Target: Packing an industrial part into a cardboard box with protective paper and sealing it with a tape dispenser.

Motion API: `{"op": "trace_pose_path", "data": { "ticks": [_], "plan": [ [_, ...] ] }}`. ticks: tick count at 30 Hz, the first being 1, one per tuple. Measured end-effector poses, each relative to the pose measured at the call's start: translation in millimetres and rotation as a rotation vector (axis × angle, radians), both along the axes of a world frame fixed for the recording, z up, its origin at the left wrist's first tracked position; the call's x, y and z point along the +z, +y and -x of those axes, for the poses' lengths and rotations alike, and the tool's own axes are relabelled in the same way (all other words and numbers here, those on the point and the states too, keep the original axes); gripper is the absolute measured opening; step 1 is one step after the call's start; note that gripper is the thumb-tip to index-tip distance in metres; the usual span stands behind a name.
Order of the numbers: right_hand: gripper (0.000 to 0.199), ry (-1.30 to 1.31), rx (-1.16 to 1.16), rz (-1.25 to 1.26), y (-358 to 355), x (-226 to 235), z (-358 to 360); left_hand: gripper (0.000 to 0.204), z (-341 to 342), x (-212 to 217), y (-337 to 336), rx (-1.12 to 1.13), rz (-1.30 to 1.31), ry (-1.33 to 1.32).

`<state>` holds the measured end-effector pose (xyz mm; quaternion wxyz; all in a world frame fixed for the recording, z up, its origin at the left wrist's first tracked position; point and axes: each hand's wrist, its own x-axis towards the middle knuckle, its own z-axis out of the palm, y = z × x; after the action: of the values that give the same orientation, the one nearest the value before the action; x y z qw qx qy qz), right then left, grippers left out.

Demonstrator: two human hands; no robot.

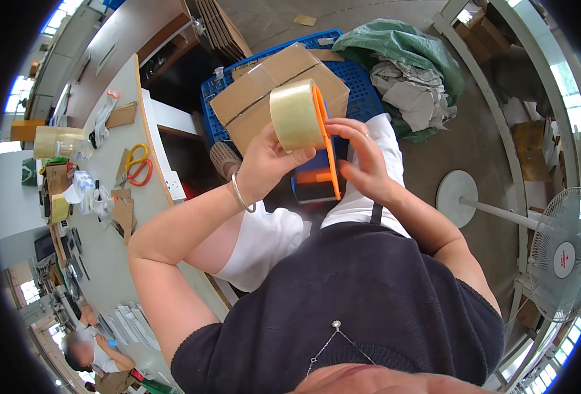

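Note:
A tape dispenser with an orange side frame carries a wide roll of clear yellowish packing tape. My left hand is closed on it, with the thumb lying along the roll's near side. My right hand is at the dispenser's right side, fingers bent and apart, fingertips at the orange frame. It does not wrap round the frame. Beyond and below the dispenser, a cardboard box rests on a blue plastic crate. The dispenser covers part of the box.
On the left, a worktable holds scissors with yellow and red handles, cardboard scraps and another tape roll. A green sack of white scraps stands beyond the crate. A standing fan is at right. Another person sits at lower left.

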<state>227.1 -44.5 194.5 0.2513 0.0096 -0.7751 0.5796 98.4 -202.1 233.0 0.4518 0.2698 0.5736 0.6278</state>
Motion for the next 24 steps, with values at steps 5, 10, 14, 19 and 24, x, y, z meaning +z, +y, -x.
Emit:
{"op": "trace_pose_path", "data": {
  "ticks": [5,10,14,19,24],
  "plan": [
    [0.054,-0.150,0.191,0.901,-7,22,15,0.023,9,17,7,0.029,0.028,1.111],
    [0.040,-0.183,0.160,1.053,-20,27,34,0.021,11,18,9,0.059,0.124,1.482],
    [0.038,-0.151,0.079,1.209,-26,28,42,0.021,13,17,8,0.065,0.103,1.604],
    [0.037,-0.141,0.052,1.322,-28,27,44,0.021,12,15,8,0.000,0.074,1.625],
    [0.036,-0.077,0.158,1.332,-28,18,43,0.021,13,14,5,0.009,0.057,1.645]
  ]
}}
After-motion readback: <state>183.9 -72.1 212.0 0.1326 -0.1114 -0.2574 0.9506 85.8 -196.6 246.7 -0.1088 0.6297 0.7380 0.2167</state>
